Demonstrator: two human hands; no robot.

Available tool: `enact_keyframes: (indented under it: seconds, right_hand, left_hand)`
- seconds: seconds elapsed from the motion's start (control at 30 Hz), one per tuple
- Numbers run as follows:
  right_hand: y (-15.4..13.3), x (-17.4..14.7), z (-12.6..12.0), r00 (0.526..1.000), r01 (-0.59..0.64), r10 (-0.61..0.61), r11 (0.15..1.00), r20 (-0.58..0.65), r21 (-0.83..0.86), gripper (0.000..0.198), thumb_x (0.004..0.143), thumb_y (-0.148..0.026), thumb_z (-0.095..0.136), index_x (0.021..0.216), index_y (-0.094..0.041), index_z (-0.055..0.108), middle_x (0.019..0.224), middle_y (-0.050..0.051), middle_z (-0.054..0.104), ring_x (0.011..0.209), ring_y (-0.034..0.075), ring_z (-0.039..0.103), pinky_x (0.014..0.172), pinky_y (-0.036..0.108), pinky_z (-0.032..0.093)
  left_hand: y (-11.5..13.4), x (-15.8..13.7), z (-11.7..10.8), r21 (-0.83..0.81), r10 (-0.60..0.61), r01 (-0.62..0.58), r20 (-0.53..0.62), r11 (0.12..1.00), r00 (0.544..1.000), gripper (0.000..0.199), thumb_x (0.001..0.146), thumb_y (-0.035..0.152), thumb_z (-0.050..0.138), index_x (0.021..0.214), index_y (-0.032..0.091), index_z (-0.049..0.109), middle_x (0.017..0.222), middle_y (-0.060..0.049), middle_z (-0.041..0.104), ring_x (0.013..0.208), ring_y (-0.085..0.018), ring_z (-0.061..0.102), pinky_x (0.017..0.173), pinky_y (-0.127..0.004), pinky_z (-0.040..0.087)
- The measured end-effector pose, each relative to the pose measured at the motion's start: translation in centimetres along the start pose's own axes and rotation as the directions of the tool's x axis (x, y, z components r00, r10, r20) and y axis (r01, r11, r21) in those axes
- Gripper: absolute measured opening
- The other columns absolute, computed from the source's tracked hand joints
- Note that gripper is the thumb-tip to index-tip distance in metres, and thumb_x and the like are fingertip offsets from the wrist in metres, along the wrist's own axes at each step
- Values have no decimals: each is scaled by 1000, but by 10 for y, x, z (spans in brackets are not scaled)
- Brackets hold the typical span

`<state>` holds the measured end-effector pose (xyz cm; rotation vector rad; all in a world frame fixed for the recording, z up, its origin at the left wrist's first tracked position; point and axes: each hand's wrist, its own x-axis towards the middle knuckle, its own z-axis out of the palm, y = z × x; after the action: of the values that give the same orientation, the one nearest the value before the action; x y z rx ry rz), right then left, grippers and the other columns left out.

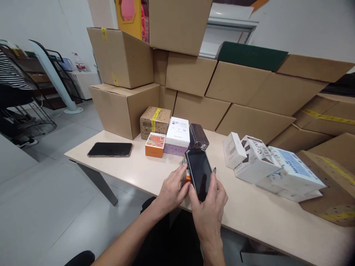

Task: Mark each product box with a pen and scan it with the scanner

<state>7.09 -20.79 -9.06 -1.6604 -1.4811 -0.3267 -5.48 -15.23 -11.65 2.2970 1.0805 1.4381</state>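
My right hand [209,205] is closed around a dark handheld device [199,171], like a rugged phone, tilted with its black screen up. A small dark tip sticks up by my right index finger; what it belongs to is hidden. My left hand [173,188] grips a small orange box [186,178], mostly covered by my fingers and the device. Just beyond, on the table, are an orange box with a food picture [155,144], a white and purple box [178,135] and a dark brown box [198,136].
A black phone [110,149] lies on the left of the table [130,170]. White boxes [256,159] and a blue-and-white box [294,168] stand at the right. Cardboard cartons [191,74] are stacked behind. A person in a striped top [11,72] is at the far left.
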Motion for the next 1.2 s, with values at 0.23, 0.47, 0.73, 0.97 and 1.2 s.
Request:
enact_keyframes:
  seconds: [0.23,0.47,0.73,0.97,1.2]
  right_hand:
    - [1,-3,0,1000,10,-10,1000,5,15,76,89,-52,57,151,-15,33,130,23,49,119,36,48,95,58,45]
    - [0,-1,0,1000,5,-5,1000,4,18,77,89,-52,58,150,-13,33,131,23,49,119,36,47,96,57,45]
    - [5,2,1,1000,20,-20,998,4,60,76,89,-51,58,151,-15,33,130,22,49,120,36,48,97,58,46]
    - [8,2,0,999,33,-34,997,12,68,77,89,-50,60,152,-16,32,130,21,50,120,34,49,97,55,47]
    - [6,2,0,1000,7,-9,997,25,77,79,89,-51,59,152,-16,30,130,22,49,121,35,48,97,55,46]
  left_hand:
    - [0,2,-1,-63,-51,53,33,997,998,66,94,22,50,154,22,24,144,-15,52,114,-23,63,97,-41,56]
    - [0,3,-1,-115,-65,71,54,991,996,66,93,20,51,154,25,25,145,-14,50,112,-22,63,95,-40,56]
    - [-2,3,-1,-183,-107,121,85,976,991,69,92,18,54,154,28,26,144,-13,48,113,-22,61,97,-40,55]
    - [-3,3,0,-230,-123,138,81,963,989,68,92,19,55,153,31,28,142,-12,48,110,-20,61,85,-33,59]
    - [-4,2,1,-216,-129,146,93,965,987,68,93,19,54,154,31,26,143,-12,48,108,-20,61,86,-33,58]
